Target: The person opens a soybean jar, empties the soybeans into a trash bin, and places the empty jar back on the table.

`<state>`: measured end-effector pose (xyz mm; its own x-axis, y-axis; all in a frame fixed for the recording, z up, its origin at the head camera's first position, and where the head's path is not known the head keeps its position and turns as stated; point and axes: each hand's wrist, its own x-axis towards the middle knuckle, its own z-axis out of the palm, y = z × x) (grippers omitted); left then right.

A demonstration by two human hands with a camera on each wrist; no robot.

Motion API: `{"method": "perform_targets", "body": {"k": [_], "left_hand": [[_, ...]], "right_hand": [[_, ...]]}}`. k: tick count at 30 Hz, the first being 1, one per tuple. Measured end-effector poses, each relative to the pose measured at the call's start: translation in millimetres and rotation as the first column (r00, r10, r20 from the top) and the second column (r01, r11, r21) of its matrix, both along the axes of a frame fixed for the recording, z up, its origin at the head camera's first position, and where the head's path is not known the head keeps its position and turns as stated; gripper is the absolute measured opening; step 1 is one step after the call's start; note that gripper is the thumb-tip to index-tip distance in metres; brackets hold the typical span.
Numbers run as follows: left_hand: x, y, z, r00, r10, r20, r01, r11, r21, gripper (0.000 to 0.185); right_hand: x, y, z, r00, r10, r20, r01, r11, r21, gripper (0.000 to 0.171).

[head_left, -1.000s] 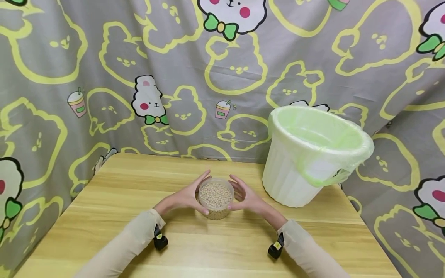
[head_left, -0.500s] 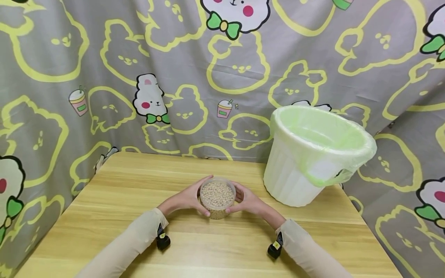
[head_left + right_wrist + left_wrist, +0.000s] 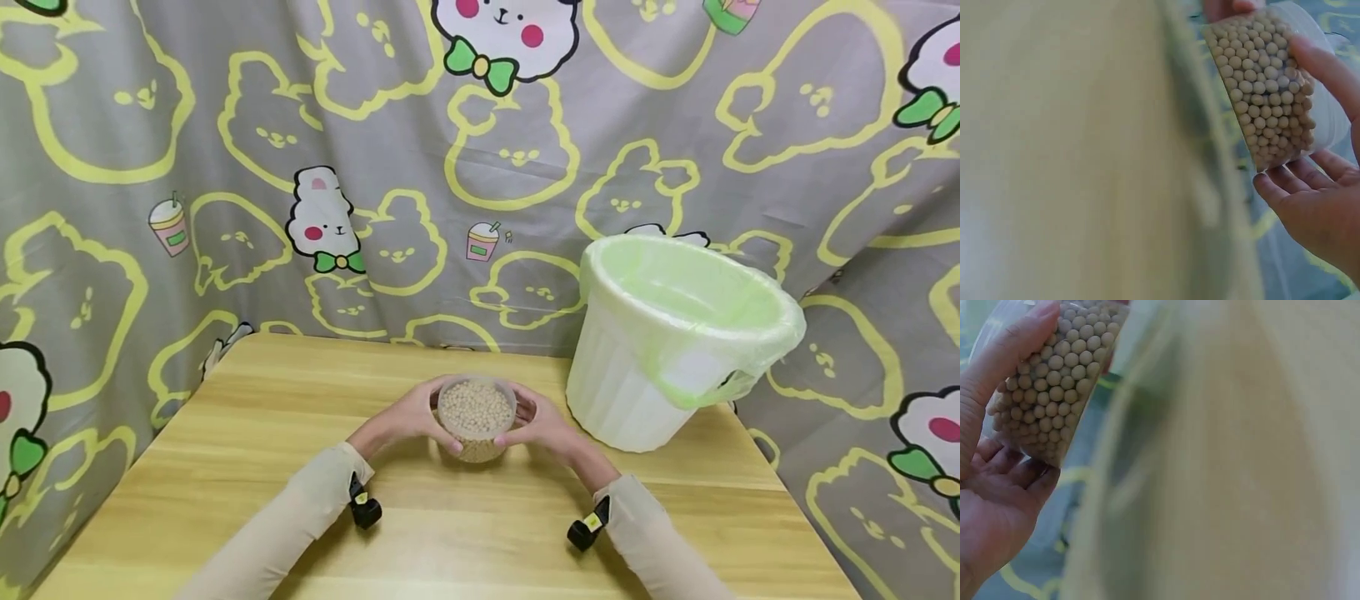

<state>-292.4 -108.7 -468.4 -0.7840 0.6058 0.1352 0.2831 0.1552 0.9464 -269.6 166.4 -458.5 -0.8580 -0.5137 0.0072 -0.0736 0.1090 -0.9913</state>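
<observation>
Fingers (image 3: 442,437) of both hands curled round bean tub (image 3: 476,417), wrists low.

Pale wooden table (image 3: 247,467) with lengthwise grain, spanning the space under both forearms. White ribbed bin (image 3: 637,383) lined with a light green bag (image 3: 697,300), standing on the far corner just beyond and outside the right hand (image 3: 542,427). Bare planks stretching outward from the left hand (image 3: 408,417) to the table's far edge.
</observation>
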Motion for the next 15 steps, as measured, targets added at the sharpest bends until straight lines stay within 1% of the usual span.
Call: {"method": "perform_targets", "body": {"k": [3, 6, 8, 10, 12, 15], "left_hand": [[-5.0, 3.8, 18.6, 0.999, 0.005, -0.043, -0.003, 0.999, 0.051, 0.112], [-9.5, 9.1, 39.8, 0.999, 0.003, -0.043, 0.003, 0.991, 0.132, 0.107], [-11.5, 12.5, 54.3, 0.999, -0.011, -0.042, 0.019, 0.983, 0.181, 0.104], [-12.9, 15.8, 68.4, 0.999, -0.028, -0.038, 0.036, 0.975, 0.218, 0.102], [-13.2, 18.9, 80.9, 0.998, -0.038, -0.045, 0.048, 0.970, 0.237, 0.102], [-11.4, 24.9, 94.0, 0.998, -0.048, -0.036, 0.055, 0.963, 0.262, 0.103]], "right_hand": [[-2.9, 2.1, 18.7, 1.000, -0.004, -0.015, 0.003, 0.996, -0.085, 0.101], [-4.4, 3.2, 40.4, 0.999, -0.010, -0.042, 0.003, 0.984, -0.176, 0.102], [-4.5, 3.4, 54.9, 0.998, -0.022, -0.062, 0.008, 0.976, -0.219, 0.102], [-3.9, 3.9, 68.4, 0.995, -0.049, -0.085, 0.028, 0.973, -0.230, 0.101], [-4.0, 4.6, 80.0, 0.991, -0.076, -0.109, 0.050, 0.974, -0.222, 0.098], [-3.4, 7.0, 93.3, 0.985, -0.113, -0.129, 0.086, 0.977, -0.197, 0.095]]}}
